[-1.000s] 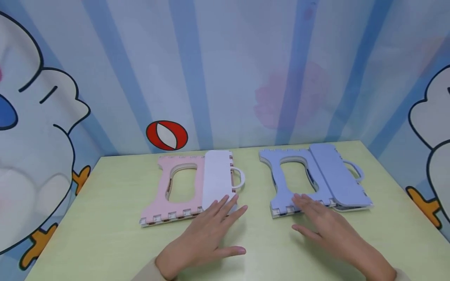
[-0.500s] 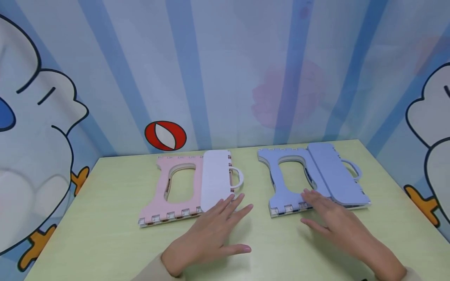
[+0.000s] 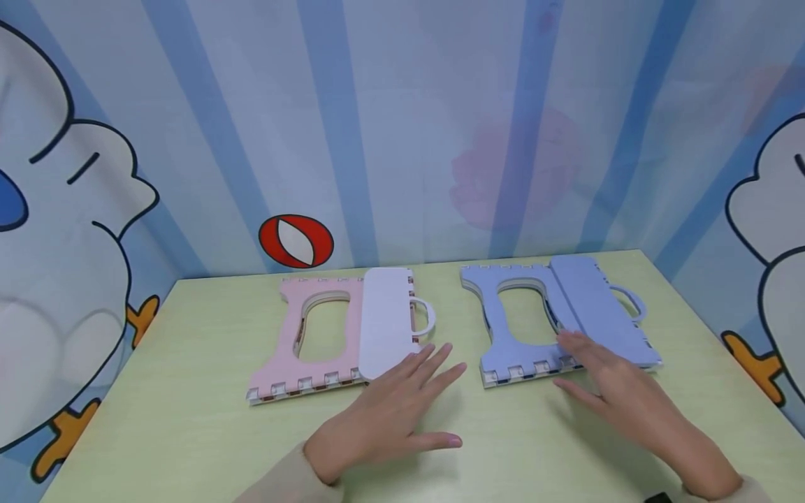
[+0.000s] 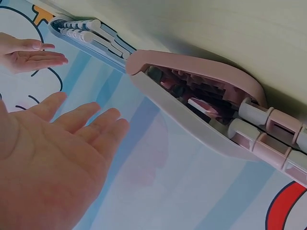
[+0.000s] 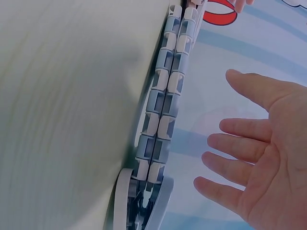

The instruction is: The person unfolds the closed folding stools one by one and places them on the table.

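A pink folding stool with a white panel [image 3: 388,321] lies folded flat on the table, its carry handle pointing right. To its right lies a blue folding stool [image 3: 503,349], also folded flat. My left hand [image 3: 393,416] is held palm down with fingers spread, in front of the white panel's near corner. Over the near edge of the blue stool my right hand [image 3: 629,402] hovers, fingers extended. In the left wrist view, the left hand [image 4: 53,158] is apart from the pink stool [image 4: 206,69]. The right wrist view has the right hand [image 5: 268,148] clear of the blue stool's hinged edge [image 5: 154,100].
Both stools rest on a pale yellow-green table [image 3: 182,356]. Behind it stands a blue-striped backdrop [image 3: 415,140] with cartoon figures and a printed red ball [image 3: 297,241]. A small dark object [image 3: 659,497] shows near the right sleeve.
Both hands have drifted a little to the right, fingers still extended. The right hand has moved from the blue stool's middle near edge toward its handle side. The stools stay in place.
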`<action>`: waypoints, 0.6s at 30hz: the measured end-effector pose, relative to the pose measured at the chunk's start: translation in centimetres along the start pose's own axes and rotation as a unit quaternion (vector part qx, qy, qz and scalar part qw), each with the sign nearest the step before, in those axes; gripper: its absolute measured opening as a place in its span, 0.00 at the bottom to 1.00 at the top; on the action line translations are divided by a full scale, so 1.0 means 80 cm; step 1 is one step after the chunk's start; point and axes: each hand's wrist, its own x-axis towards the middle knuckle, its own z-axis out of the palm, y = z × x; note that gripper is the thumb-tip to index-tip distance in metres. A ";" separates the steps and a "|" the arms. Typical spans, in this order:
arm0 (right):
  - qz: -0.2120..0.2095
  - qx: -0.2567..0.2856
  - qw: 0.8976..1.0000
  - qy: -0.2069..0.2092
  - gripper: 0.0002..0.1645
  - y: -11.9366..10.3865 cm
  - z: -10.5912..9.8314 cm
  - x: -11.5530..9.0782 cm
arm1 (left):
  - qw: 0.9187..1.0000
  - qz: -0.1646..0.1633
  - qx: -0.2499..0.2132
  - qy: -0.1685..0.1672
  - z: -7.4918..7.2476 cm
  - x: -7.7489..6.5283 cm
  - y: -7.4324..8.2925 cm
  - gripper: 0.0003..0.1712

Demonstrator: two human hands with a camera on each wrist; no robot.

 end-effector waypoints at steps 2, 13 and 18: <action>-0.001 -0.003 1.000 0.000 0.38 0.003 -0.001 0.000 | 1.000 0.003 -0.001 0.001 0.000 0.003 0.000 0.50; 0.059 -0.001 0.998 -0.031 0.36 0.017 -0.012 -0.002 | 1.000 0.008 -0.014 -0.004 0.002 0.018 0.005 0.50; 0.087 -0.003 0.995 -0.051 0.37 0.025 -0.016 -0.002 | 1.000 0.009 -0.022 -0.011 0.003 0.027 0.008 0.50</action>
